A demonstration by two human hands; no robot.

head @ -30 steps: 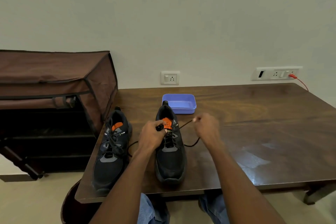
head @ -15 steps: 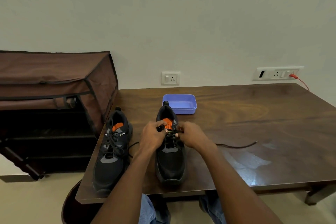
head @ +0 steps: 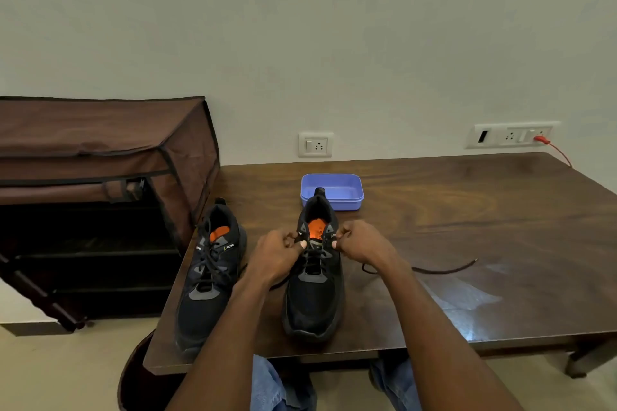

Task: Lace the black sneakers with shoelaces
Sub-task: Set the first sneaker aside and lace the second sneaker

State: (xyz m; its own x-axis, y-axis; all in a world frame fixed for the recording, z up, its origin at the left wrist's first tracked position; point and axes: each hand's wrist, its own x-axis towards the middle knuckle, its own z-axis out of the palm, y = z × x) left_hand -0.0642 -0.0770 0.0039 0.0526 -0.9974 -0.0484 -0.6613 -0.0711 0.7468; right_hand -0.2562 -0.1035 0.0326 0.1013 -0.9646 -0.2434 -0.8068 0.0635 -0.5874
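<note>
**Black sneakers on dark wood table, one being laced**

Item 1: right-hand sneaker [head: 314, 290], black mesh upper with grey panels, orange insole visible in the opening, thick rounded sole; stands upright near the front edge of the table [head: 467, 227], toe toward the person. Left hand [head: 278, 257] has its fingers curled, pinching at the shoe's left eyelet edge by the tongue; right hand [head: 359, 243] likewise curled, pinching at the right eyelet edge. Whether each pinch is on lace or on the upper itself cannot be told.

Item 2: shoelace [head: 434, 270], thin dark cord, trails slack from beside the right wrist across the tabletop to the right, its tip lying free.

Item 3: second sneaker [head: 208, 280], same make, already threaded with criss-crossed black lace, at the table's left edge, apart from the first.

Item 4: blue tray [head: 347, 192], shallow rounded-corner plastic, just behind the heel of item 1.

Setting: tabletop glossy, dark grained wood, with a sheen patch at right. Brown fabric shoe rack [head: 100, 150] with black piping stands to the left. White wall sockets [head: 315, 144] behind; red cable [head: 557, 152] plugged in at right
</note>
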